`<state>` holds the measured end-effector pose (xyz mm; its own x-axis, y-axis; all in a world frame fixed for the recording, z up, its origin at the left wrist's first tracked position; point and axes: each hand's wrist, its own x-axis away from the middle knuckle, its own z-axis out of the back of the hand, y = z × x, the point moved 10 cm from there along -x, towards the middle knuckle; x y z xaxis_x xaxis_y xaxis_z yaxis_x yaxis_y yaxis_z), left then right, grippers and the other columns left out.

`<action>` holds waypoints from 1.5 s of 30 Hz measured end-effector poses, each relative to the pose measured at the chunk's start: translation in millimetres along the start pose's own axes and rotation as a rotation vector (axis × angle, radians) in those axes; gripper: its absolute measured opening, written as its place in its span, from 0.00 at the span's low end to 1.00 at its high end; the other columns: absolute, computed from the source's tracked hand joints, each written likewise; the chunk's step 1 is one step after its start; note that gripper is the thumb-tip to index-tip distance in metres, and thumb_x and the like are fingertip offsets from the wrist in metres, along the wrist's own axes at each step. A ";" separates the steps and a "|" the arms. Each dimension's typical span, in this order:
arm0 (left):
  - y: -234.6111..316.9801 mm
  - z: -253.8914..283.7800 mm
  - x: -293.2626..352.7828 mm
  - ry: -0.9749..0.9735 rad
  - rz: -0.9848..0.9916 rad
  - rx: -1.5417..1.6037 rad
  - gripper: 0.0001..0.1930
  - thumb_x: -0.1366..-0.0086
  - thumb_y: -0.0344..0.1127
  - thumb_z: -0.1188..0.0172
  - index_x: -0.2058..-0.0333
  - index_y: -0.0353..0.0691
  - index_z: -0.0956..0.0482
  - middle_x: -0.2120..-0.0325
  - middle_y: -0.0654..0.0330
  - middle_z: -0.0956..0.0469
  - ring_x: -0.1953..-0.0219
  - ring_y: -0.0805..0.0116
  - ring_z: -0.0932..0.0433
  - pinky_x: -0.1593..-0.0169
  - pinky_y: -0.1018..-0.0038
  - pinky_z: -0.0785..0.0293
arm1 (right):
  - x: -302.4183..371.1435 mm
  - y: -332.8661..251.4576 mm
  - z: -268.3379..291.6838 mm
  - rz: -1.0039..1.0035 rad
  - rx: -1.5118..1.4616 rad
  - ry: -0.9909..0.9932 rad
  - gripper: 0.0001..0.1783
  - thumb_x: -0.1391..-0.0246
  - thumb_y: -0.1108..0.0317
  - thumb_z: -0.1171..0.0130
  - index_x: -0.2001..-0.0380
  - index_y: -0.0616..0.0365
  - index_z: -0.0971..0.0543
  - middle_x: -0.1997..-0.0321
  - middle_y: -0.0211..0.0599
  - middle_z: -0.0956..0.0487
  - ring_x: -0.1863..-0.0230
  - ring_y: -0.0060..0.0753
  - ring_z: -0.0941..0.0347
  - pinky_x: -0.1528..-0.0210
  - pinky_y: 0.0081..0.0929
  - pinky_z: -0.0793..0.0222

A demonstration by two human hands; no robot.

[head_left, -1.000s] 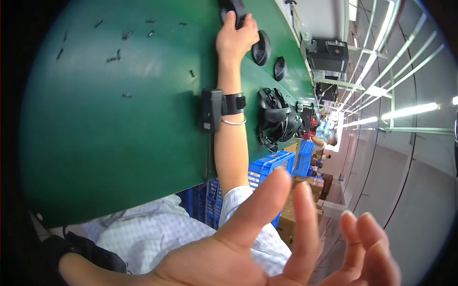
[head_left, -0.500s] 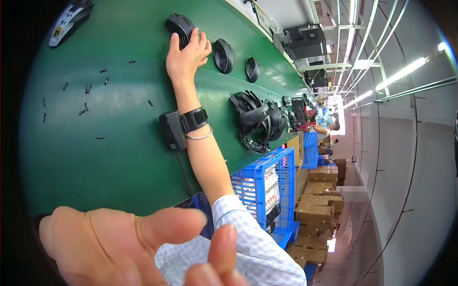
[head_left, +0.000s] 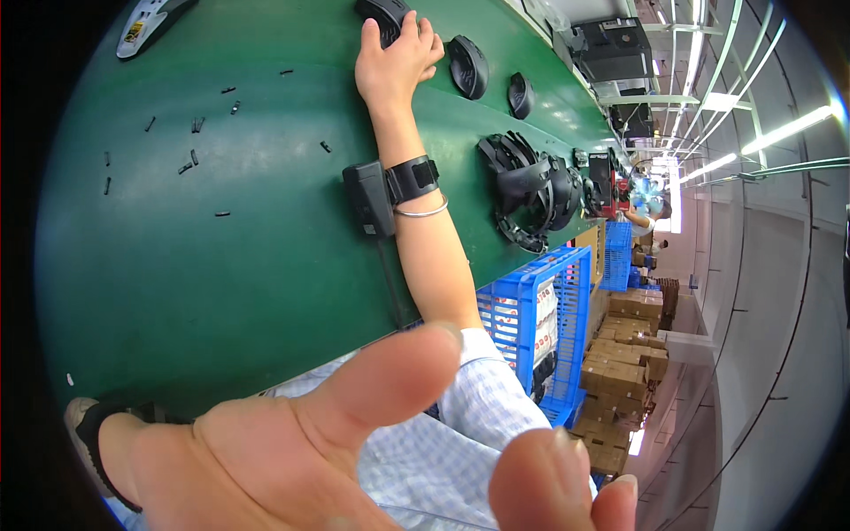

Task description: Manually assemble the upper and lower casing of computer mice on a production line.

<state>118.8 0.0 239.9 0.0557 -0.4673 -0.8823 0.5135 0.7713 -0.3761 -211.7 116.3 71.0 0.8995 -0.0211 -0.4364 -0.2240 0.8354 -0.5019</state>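
Note:
My right hand (head_left: 394, 66) reaches across the green table (head_left: 221, 292), fingers laid over a black rounded shell (head_left: 381, 12) at the far edge of the view. That wrist carries a black strap (head_left: 413, 180) with a black box (head_left: 367, 199) and a thin bangle. My left hand (head_left: 292, 451) is very close to the camera, palm toward me, thumb and fingers spread, holding nothing. It has a dark band at the wrist. My checked sleeve (head_left: 496, 416) shows behind it.
Two more black shells (head_left: 467, 66) (head_left: 521, 95) lie beside my right hand. A heap of black curved parts (head_left: 531, 190) sits near the table edge. Several small black pieces (head_left: 190, 159) are scattered on the green. Blue crates (head_left: 540, 319) and cardboard boxes (head_left: 620, 372) stand below; a person (head_left: 646, 208) works far off.
The view has swung, so the table and my right arm sit differently in frame. My left hand has shifted from the lower right toward the lower left and nearer. My right hand stays on the black shell.

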 end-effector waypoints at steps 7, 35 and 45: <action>-6.8 12.2 2.2 -0.044 0.595 0.274 0.26 0.45 0.31 0.39 0.48 0.42 0.38 0.56 0.53 0.38 0.61 0.60 0.35 0.64 0.70 0.28 | 0.2 5.7 13.3 -0.005 0.048 -0.004 0.36 0.49 0.57 0.46 0.43 0.71 0.40 0.37 0.58 0.46 0.35 0.61 0.59 0.39 0.67 0.67; 8.0 16.4 30.8 -0.174 0.213 0.061 0.15 0.45 0.32 0.40 0.57 0.46 0.28 0.68 0.61 0.28 0.71 0.67 0.33 0.71 0.75 0.34 | -1.6 10.1 6.9 0.016 0.077 0.018 0.51 0.52 0.47 0.43 0.39 0.75 0.52 0.39 0.64 0.42 0.35 0.57 0.58 0.35 0.45 0.55; 11.6 29.2 42.4 -0.398 0.198 0.063 0.14 0.45 0.33 0.40 0.59 0.45 0.28 0.69 0.61 0.28 0.72 0.66 0.32 0.71 0.75 0.33 | -21.1 18.4 11.8 0.092 0.090 0.037 0.51 0.53 0.45 0.41 0.42 0.80 0.46 0.44 0.67 0.35 0.39 0.64 0.48 0.35 0.43 0.55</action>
<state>152.1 -23.5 206.4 0.4769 -0.4527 -0.7534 0.5104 0.8405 -0.1819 -230.4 138.6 79.8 0.8621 0.0390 -0.5052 -0.2685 0.8807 -0.3902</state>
